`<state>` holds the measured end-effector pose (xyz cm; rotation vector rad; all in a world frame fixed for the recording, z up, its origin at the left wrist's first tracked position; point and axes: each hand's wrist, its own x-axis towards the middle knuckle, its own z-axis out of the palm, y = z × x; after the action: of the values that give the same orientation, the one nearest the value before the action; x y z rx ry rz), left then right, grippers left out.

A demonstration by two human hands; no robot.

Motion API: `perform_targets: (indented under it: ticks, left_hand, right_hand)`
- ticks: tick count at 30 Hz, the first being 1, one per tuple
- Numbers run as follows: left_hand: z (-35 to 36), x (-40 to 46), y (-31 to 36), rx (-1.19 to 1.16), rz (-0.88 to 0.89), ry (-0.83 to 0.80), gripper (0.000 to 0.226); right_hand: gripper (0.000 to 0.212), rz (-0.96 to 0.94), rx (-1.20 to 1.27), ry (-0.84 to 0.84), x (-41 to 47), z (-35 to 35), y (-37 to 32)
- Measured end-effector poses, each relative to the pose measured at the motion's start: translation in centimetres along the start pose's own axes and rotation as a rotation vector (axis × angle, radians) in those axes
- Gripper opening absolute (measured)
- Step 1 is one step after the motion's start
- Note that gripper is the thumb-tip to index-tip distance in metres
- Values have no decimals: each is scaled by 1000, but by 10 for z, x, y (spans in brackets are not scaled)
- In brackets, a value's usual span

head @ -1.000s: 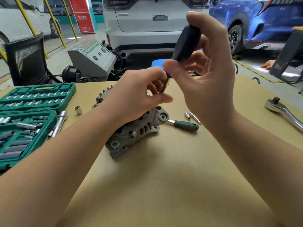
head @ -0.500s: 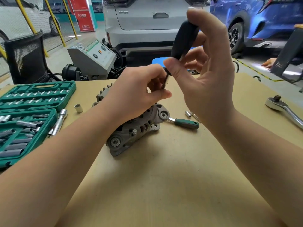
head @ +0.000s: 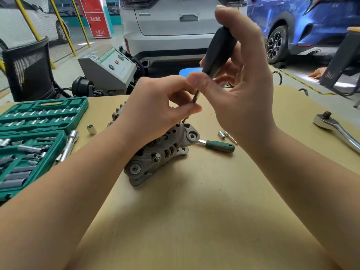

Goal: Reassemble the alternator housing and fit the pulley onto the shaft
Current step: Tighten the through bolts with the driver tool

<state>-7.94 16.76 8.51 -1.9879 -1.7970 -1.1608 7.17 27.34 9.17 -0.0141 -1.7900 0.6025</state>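
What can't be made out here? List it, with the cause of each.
All in the head view:
- Screwdriver tip and the fastener: hidden behind the left hand.
- Alternator far half and shaft end: covered by that hand and forearm.
- Ratchet handle: cut off by the right edge.
- Socket case size markings: too small.

A red sign (head: pixel 96 16) standing on the floor behind the surface is showing white Chinese characters, the upper line reading roughly "灭火器箱" and a smaller line lower down staying too blurred to make out. The white car (head: pixel 181 20) is carrying raised lettering on its tailgate to the left of the handle, too soft to read, and the grey machine (head: pixel 109 69) is bearing a green label strip whose print is too small to tell
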Motion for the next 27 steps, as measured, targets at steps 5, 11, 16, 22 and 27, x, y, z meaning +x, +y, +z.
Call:
perform_targets:
  ticks: [5, 11, 16, 22, 27]
  left_hand:
    - [2, 0, -3, 37, 31, -36, 23]
    - [2, 1, -3, -10, 12, -37, 16]
    - [3, 3, -3, 17, -18, -33, 20]
    - [0, 3, -3, -53, -61, -107, 31]
    - [2, 3, -8, -53, -88, -185, 28]
  right_hand:
    - [69, -17, 64, -22, -4, -1, 4]
    - [74, 50, 13, 19, 0, -2, 2]
    - [72, 87, 61, -1, -1, 1, 0]
    - [70, 236, 222, -96, -2, -5, 8]
    - [75, 214, 277, -172, 4, -11, 7]
